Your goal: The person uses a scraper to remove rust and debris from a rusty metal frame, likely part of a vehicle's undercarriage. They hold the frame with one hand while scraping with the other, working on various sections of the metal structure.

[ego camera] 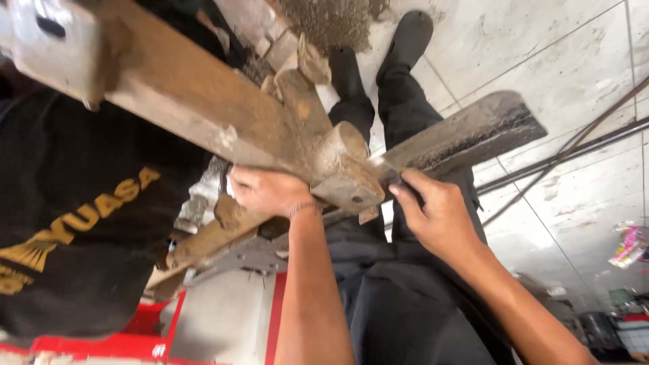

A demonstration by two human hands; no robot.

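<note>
Pale concrete floor (574,74) under me, rusty brown steel beam (203,101) overhead.
Beneath it, my left hand (267,191) grips its underside, bracing it; my right hand (436,213) pinches a small dark tool (399,181) at its lug.

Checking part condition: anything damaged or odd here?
Yes. The metal beam is rusty and caked with dirt, worst at the joint both hands grip. The flat bar has a rough, pitted edge.

The rusty metal beam (196,94) runs off the top-left edge. The left hand's (267,190) fingertips hide behind it; the pink wrapper (630,246) is blurred.
</note>
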